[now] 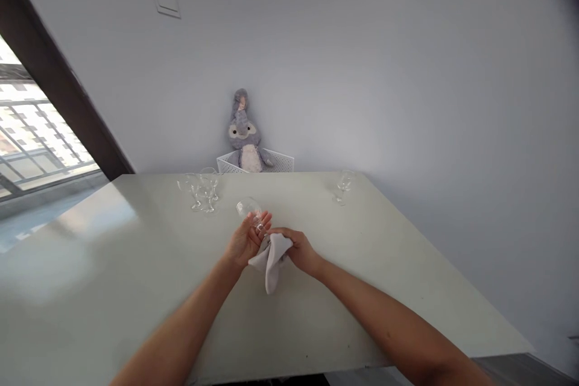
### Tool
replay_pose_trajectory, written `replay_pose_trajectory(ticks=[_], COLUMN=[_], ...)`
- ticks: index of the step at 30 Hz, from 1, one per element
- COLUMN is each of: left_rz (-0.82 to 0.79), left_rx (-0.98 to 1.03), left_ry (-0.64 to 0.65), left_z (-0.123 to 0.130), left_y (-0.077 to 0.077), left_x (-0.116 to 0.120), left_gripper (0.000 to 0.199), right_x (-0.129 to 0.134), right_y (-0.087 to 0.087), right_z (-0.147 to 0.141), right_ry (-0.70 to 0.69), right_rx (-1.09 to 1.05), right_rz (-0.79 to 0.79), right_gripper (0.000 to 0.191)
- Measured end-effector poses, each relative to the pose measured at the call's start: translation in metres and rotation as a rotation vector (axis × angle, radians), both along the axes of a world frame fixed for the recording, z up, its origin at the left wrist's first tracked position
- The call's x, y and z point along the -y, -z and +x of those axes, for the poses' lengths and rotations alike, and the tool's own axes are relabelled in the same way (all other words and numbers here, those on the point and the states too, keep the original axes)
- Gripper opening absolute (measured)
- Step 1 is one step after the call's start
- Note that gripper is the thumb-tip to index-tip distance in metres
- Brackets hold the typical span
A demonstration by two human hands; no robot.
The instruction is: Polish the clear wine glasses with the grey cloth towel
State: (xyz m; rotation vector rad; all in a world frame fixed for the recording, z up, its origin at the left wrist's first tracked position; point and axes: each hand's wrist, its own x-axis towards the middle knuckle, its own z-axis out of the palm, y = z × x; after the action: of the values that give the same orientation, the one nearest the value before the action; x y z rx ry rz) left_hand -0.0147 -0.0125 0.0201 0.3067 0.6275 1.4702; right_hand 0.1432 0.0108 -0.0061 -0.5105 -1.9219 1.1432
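A clear stemmed glass is tilted above the table, its bowl pointing up and to the left. My left hand holds it near the stem, palm up with the fingers curled around it. My right hand grips a light grey cloth against the foot end of the glass, and the cloth hangs down between my hands. The base of the glass is mostly hidden by the cloth and fingers.
Several clear stemmed glasses stand close together at the back left of the pale table. One more glass stands at the back right. Behind the table, a grey plush toy sits in a white perforated basket by the wall.
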Motion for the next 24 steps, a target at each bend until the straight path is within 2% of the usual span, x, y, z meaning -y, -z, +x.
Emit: replay_pose_trajectory(ticks=[2, 4, 5, 6, 8, 10, 15, 17, 19, 21, 24], left_rz=[0.054, 0.146, 0.191, 0.228, 0.271, 0.297, 0.386, 0.397, 0.395, 0.391, 0.38], left_rx=[0.055, 0.06, 0.048, 0.03, -0.012, -0.061, -0.268, -0.371, -0.447, -0.503, -0.577], left_ry=[-0.007, -0.034, -0.044, -0.046, -0.052, -0.081, -0.303, -0.376, -0.372, -0.298, -0.145], left_z=[-0.003, -0.005, -0.005, -0.005, -0.006, -0.008, -0.017, -0.017, -0.011, -0.001, 0.015], left_y=[-0.004, -0.006, -0.006, -0.006, -0.007, -0.007, -0.015, -0.016, -0.013, -0.009, -0.001], left_x=[0.0, 0.001, 0.002, 0.002, 0.002, 0.001, -0.002, -0.002, 0.0, 0.003, 0.01], left_gripper=[0.013, 0.012, 0.012, 0.014, 0.016, 0.018, 0.032, 0.039, 0.045, 0.049, 0.056], right_x=[0.001, 0.004, 0.006, 0.009, 0.016, 0.022, 0.015, 0.006, 0.0, -0.001, -0.001], right_y=[0.001, 0.002, 0.003, 0.004, 0.006, 0.006, -0.016, -0.029, -0.038, -0.042, -0.035], right_z=[-0.007, -0.014, -0.017, -0.02, -0.022, -0.02, 0.002, 0.01, 0.01, 0.001, -0.017], right_ry=[-0.006, -0.127, -0.195, -0.238, -0.237, -0.188, -0.169, -0.052, 0.15, 0.298, 0.325], right_rx=[-0.165, -0.197, -0.165, -0.102, 0.044, 0.19, 0.557, 0.585, 0.591, 0.643, 0.76], right_rz=[-0.361, -0.654, -0.734, -0.743, -0.629, -0.434, 0.266, 0.333, 0.307, 0.32, 0.367], right_gripper=[0.03, 0.04, 0.044, 0.048, 0.051, 0.049, 0.055, 0.044, 0.042, 0.04, 0.03])
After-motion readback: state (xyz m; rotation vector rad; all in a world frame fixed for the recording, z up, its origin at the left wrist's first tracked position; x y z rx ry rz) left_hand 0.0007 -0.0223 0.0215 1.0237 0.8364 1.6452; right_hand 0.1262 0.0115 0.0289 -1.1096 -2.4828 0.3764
